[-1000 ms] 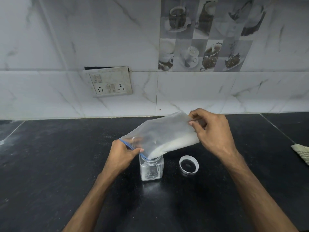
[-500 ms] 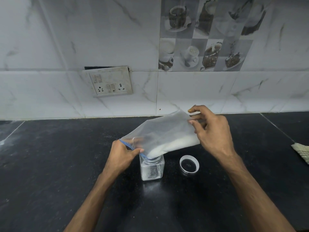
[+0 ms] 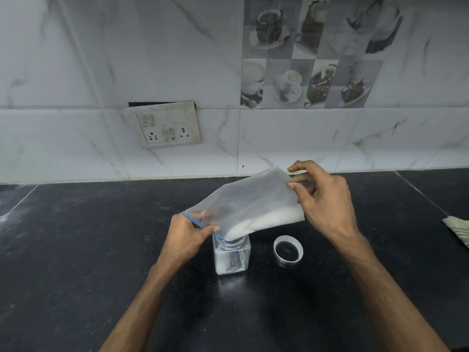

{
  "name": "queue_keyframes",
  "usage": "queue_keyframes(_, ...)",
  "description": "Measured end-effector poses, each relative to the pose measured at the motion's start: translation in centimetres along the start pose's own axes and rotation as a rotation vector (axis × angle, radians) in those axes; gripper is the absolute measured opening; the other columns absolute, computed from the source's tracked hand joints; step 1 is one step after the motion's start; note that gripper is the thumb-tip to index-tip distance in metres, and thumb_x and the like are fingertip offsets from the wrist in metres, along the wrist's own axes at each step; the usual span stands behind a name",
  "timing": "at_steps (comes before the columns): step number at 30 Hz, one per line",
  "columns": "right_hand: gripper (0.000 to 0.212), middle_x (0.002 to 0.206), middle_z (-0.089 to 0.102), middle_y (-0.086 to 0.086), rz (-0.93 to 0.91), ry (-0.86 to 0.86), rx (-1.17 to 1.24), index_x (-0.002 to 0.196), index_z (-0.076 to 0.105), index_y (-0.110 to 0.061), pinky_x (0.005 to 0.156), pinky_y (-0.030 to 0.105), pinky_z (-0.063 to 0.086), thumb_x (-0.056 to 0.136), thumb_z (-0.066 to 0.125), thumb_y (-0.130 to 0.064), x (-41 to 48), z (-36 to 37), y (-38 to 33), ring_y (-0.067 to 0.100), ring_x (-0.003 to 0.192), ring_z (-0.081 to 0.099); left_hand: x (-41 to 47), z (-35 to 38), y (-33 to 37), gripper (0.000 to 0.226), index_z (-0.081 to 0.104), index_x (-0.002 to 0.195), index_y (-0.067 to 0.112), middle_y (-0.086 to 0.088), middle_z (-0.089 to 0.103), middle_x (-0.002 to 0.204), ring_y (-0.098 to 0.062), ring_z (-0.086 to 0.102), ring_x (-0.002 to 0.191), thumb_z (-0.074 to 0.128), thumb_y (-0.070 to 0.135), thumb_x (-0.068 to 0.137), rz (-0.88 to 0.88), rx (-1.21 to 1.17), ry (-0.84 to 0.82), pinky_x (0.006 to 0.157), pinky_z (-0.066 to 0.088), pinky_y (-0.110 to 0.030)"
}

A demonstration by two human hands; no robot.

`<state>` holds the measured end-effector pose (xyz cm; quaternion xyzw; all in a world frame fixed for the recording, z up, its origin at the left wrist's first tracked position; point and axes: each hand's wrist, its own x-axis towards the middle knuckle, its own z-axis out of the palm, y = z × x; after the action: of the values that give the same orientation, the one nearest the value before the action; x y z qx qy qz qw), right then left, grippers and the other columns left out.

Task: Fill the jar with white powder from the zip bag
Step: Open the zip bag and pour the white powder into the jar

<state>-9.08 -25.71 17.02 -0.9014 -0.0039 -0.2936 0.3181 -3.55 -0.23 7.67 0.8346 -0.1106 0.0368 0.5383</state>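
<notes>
On the black counter (image 3: 76,250), the left hand (image 3: 187,237) pinched the blue-zipped mouth of the tilted zip bag (image 3: 248,199) between thumb and curled fingers, over the upright jar (image 3: 232,260). White powder (image 3: 266,219) lay along the bag's lower side. A lid (image 3: 288,250) lay beside the jar. The right hand (image 3: 327,207) gripped the bag's raised end with curled fingers.

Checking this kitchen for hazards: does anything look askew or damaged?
Yes: the socket plate on the tiled wall sits crooked, with a dark gap showing above its top edge. Pale dust also marks the counter at far left.
</notes>
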Motion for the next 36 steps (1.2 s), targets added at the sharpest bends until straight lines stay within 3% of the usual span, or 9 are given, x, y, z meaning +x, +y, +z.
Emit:
queue_keyframes(18, 0.024, 0.085, 0.073, -0.015, -0.036, 0.002, -0.017, 0.107, 0.062, -0.030, 0.072, 0.042, 0.058, 0.087, 0.071, -0.019, 0.02, 0.05, -0.18, 0.009, 0.059, 0.067, 0.10, 0.13, -0.17, 0.037, 0.075, 0.105, 0.025, 0.017, 0.071, 0.098, 0.016, 0.064, 0.087, 0.082, 0.007, 0.073, 0.006, 0.003, -0.004, 0.072, 0.051, -0.005)
queue_keyframes(28, 0.023, 0.085, 0.073, -0.015, -0.022, 0.019, -0.018, 0.106, 0.064, -0.029, 0.074, 0.041, 0.058, 0.086, 0.072, -0.020, 0.05, -0.05, 0.22, 0.007, 0.062, 0.068, 0.07, 0.21, -0.01, 0.037, 0.075, 0.104, 0.025, 0.024, 0.068, 0.093, 0.020, 0.062, 0.081, 0.082, 0.006, 0.073, 0.018, 0.012, -0.001, 0.069, 0.049, -0.003)
queue_keyframes(36, 0.016, 0.090, 0.075, -0.010, -0.062, 0.013, -0.025, 0.103, 0.067, -0.026, 0.071, 0.042, 0.059, 0.088, 0.070, -0.020, 0.00, 0.31, 0.60, 0.011, 0.065, 0.069, 0.26, 0.15, -0.42, 0.038, 0.075, 0.105, 0.025, 0.014, 0.072, 0.099, 0.016, 0.064, 0.081, 0.082, 0.007, 0.073, 0.013, 0.023, 0.001, 0.070, 0.052, -0.006)
